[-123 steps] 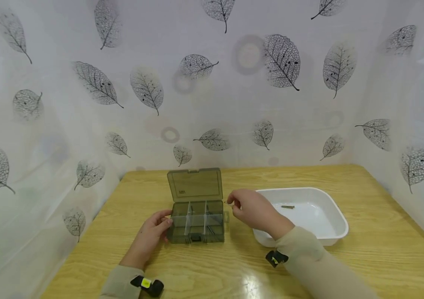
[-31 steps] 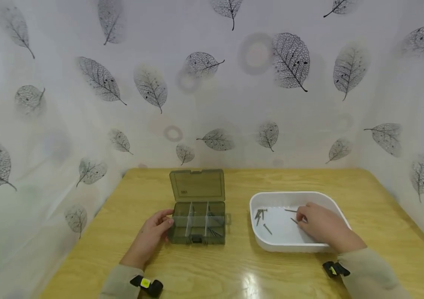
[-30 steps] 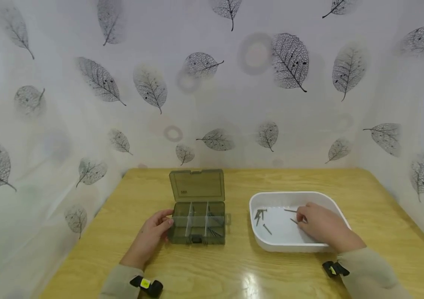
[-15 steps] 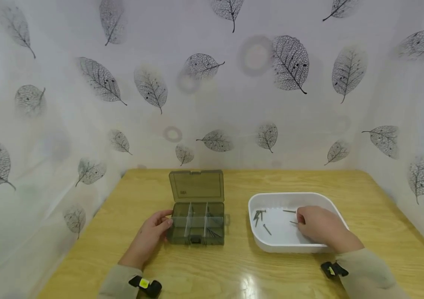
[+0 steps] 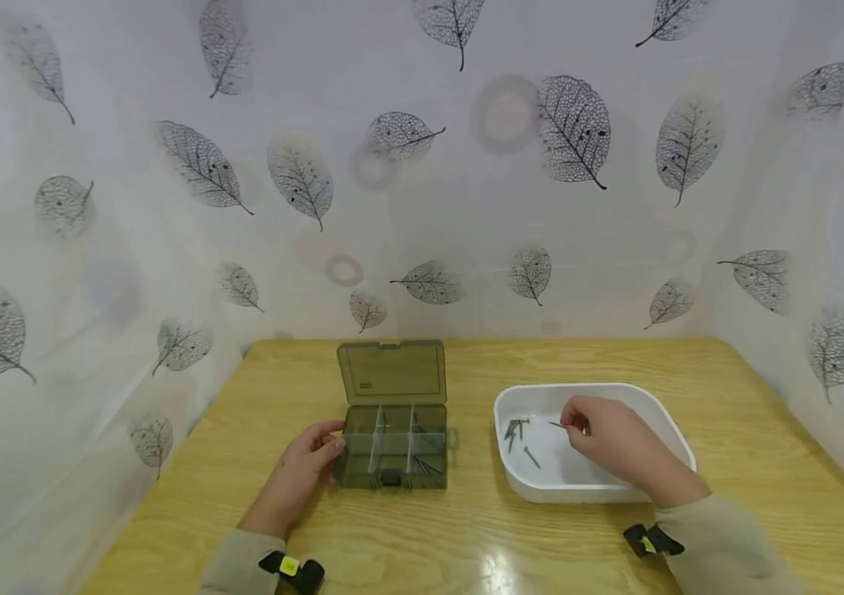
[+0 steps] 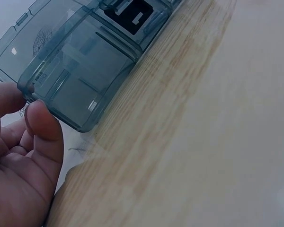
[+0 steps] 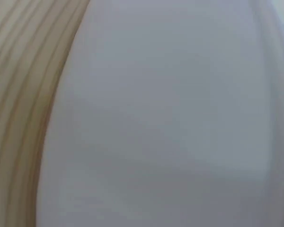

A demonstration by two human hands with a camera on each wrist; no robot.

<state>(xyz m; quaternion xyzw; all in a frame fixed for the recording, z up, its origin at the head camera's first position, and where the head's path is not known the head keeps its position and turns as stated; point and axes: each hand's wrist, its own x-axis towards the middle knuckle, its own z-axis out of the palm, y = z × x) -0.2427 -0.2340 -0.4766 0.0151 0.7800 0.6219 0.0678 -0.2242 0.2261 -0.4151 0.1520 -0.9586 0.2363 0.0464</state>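
My left hand (image 5: 298, 475) grips the left side of a smoky, see-through compartment box (image 5: 356, 478). In the left wrist view the thumb (image 6: 43, 120) and index finger are at the box's corner. Its lid (image 5: 392, 372) stands raised at the back. Several screws (image 5: 427, 465) lie in the front right compartment, and a few slim pieces show in others. My right hand (image 5: 618, 442) is over the white tray (image 5: 578, 494), pinching a thin metal screw (image 5: 557, 425) between thumb and fingertips. Toward the tray's left end lie a cluster of screws (image 5: 514, 431) and a single screw (image 5: 531, 457).
Both things stand on a wood-grain table (image 5: 466, 529), with a strip of table between box and tray. A leaf-printed white curtain (image 5: 466, 207) hangs behind and at the sides. The right wrist view is filled by the tray's blurred outer wall (image 7: 156, 118).
Earlier the right hand was beside the box with a screw, then reached down into the tray. Now it has risen and moved left, pinching a screw. The left hand stays put.
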